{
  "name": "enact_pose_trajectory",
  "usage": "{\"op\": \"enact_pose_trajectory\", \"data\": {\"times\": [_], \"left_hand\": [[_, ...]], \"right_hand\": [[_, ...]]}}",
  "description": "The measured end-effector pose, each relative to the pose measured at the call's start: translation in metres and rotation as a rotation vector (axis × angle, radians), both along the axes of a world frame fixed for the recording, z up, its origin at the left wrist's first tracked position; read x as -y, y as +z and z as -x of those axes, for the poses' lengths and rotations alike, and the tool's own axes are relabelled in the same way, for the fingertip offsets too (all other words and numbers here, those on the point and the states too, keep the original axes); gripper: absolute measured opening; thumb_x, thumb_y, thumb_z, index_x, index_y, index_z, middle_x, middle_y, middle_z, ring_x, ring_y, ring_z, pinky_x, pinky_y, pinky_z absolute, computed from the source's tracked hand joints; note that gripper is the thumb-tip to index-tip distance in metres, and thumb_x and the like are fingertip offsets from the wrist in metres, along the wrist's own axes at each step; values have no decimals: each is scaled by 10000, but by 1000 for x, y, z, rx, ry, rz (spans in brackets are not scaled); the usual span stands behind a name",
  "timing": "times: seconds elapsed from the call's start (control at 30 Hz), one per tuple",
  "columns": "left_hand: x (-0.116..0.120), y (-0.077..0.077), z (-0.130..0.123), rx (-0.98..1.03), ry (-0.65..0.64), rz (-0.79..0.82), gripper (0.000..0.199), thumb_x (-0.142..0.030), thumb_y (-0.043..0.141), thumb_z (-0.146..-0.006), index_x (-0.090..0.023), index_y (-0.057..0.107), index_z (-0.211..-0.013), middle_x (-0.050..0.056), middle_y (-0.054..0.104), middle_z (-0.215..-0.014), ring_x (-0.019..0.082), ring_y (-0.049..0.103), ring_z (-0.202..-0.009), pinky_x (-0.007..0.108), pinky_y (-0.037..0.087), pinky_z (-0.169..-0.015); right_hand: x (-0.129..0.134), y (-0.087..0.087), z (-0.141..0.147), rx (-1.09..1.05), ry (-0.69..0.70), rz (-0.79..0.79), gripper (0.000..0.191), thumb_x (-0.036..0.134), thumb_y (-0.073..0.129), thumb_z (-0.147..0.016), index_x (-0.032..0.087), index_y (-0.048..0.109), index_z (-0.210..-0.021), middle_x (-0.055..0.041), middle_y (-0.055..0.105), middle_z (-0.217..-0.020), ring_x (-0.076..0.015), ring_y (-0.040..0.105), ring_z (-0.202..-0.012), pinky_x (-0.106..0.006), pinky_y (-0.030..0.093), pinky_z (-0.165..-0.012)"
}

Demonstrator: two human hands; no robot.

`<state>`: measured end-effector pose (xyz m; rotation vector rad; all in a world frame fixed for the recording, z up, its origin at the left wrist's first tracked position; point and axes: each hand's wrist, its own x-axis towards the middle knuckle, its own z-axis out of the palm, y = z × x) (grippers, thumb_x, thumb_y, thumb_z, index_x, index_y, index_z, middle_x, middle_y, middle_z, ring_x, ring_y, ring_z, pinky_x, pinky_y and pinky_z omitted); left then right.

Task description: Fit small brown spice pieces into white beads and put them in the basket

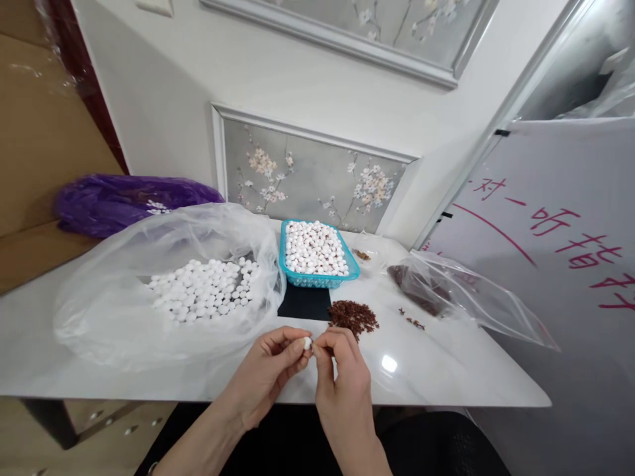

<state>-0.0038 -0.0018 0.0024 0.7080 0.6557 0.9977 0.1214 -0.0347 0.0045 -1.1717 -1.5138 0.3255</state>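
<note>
My left hand (268, 370) pinches a small white ball (307, 343) between thumb and fingertips, over the front of the table. My right hand (344, 373) has its thumb and forefinger closed right beside the ball; whatever tiny thing they hold is hidden. Just beyond the right hand lies a pile of small reddish-brown pieces (353, 316). Loose white balls (203, 291) fill part of an open clear plastic bag (114, 324) on the left. Behind my hands stands a turquoise basket (317, 281) heaped with white balls, some showing brown spots.
A black flat piece (303, 302) lies before the basket. To the right, a clear zip bag (476, 304) holds more brown pieces, with a few brown bits (415, 323) nearby. A purple bag (124, 201) sits back left. A whiteboard (560, 231) stands at the table's right end.
</note>
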Motion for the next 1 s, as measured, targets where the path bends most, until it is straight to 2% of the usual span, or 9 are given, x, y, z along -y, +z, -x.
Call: {"op": "enact_pose_trajectory", "data": {"times": [0.27, 0.47, 0.63, 0.77, 0.83, 0.9, 1.0], "left_hand": [[-1, 1, 0, -19, 5, 9, 156, -222, 759, -672, -129, 725, -791, 5, 636, -662, 58, 540, -616, 164, 474, -679], [-1, -2, 1, -21, 11, 3, 151, -220, 763, -664, -138, 733, -787, 7, 643, -658, 60, 537, -614, 172, 478, -693], [-2, -2, 1, -40, 7, 21, 169, -223, 772, -652, -127, 737, -787, 33, 675, -740, 69, 554, -652, 182, 481, -732], [-3, -1, 2, 13, -27, -7, 148, -213, 712, -729, -114, 721, -840, 22, 651, -715, 50, 539, -619, 158, 476, -700], [-2, 0, 1, 41, -48, -1, 168, -205, 688, -756, -119, 697, -901, 26, 650, -751, 46, 556, -635, 146, 473, -703], [0, 3, 1, 51, -48, 17, 207, -196, 688, -757, -144, 660, -956, 27, 655, -791, 50, 580, -663, 151, 474, -719], [2, 5, 2, 27, -34, 21, 278, -186, 707, -737, -183, 595, -991, -15, 621, -692, 57, 583, -633, 172, 479, -694]], "right_hand": [[-2, 2, -1, -57, 51, 98, 182, 136, 422, -893, 205, 473, -733, -9, 493, -766, -144, 505, -726, -268, 429, -665], [-3, 2, -1, -39, 50, 55, 187, 130, 414, -883, 209, 462, -720, -6, 493, -748, -144, 506, -714, -272, 432, -665], [-6, 3, 0, -3, 30, 108, 167, 150, 434, -870, 204, 463, -715, -6, 497, -750, -145, 499, -702, -270, 427, -662], [-7, 6, -3, -165, 153, 236, 71, 202, 449, -883, 202, 509, -846, 10, 515, -740, -131, 527, -674, -246, 456, -641], [-7, 7, -8, -226, 248, 284, 139, 232, 441, -900, 199, 550, -979, -2, 550, -784, -131, 556, -703, -245, 478, -664], [-6, 8, -14, -202, 309, 274, 226, 245, 436, -910, 202, 592, -1067, -34, 583, -876, -143, 575, -769, -265, 491, -715], [-4, 13, -20, -136, 355, 250, 266, 227, 445, -909, 219, 636, -1094, -57, 589, -937, -154, 584, -818, -277, 501, -739]]}}
